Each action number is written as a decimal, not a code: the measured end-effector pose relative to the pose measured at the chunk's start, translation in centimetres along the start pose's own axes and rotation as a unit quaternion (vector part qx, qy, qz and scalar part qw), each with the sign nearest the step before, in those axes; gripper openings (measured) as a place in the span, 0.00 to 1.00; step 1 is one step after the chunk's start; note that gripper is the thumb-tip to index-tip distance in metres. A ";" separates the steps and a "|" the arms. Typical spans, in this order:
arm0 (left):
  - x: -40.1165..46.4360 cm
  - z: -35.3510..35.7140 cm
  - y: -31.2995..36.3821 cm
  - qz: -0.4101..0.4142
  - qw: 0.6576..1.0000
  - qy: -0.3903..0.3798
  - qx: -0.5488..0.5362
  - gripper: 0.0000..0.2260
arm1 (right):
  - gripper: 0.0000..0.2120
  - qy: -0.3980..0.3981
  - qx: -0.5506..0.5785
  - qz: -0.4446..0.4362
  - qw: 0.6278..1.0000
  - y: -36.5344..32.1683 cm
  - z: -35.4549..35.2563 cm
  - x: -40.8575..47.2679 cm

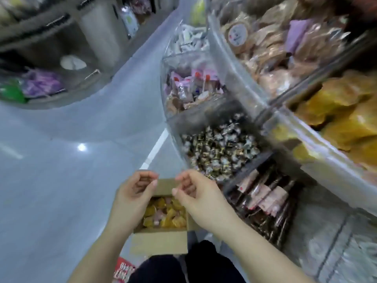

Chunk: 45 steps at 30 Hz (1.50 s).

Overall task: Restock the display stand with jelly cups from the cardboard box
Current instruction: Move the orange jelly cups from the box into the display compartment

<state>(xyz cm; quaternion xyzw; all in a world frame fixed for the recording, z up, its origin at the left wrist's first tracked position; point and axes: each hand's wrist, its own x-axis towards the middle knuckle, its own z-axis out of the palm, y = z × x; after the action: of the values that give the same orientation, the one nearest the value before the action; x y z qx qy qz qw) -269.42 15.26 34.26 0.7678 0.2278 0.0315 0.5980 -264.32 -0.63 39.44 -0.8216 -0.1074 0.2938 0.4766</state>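
An open cardboard box (161, 242) stands on the floor in front of me, with several yellow and pink jelly cups (163, 215) inside. My left hand (134, 193) and my right hand (195, 193) hover side by side just above the box, palms up, fingers curled and loosely apart, nothing in them. To the right rises the clear display stand (230, 64) with curved bins. One upper bin holds yellow packs (346, 115); whether they are jelly cups I cannot tell.
Lower bins hold dark wrapped candies (220, 148), brown and pink bars (263, 199) and pink snack packs (193, 86). Brown cookie bags (271, 43) fill the upper tier. A second round stand (47, 64) is at far left across the grey floor (71, 160). A red packet (123, 270) lies by my legs.
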 end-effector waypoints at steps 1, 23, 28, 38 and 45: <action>-0.4 -0.7 -3.4 -0.039 0.999 0.013 -0.001 0.13 | 0.07 -0.039 -0.019 0.042 0.998 2.5 2.8 1.4; 9.2 8.1 -59.0 -0.226 0.856 -0.134 0.446 0.21 | 0.29 -0.110 -0.329 0.371 0.862 51.1 35.5 24.7; 9.0 7.8 -58.1 -0.216 0.872 -0.096 0.429 0.16 | 0.31 -0.068 -0.218 0.368 0.902 49.9 33.9 23.5; 0.8 -0.5 -34.0 -0.327 0.907 0.090 -0.251 0.17 | 0.19 0.086 0.039 0.223 0.970 26.1 25.5 12.5; 0.1 -6.4 -11.1 -0.108 0.959 0.020 -0.262 0.13 | 0.25 0.139 0.107 0.032 0.984 4.8 13.8 3.8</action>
<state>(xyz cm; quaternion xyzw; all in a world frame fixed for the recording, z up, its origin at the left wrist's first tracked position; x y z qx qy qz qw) -274.84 23.11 25.71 0.5542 0.3054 0.0410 0.7733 -269.85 8.50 28.84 -0.8017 0.0183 0.2016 0.5624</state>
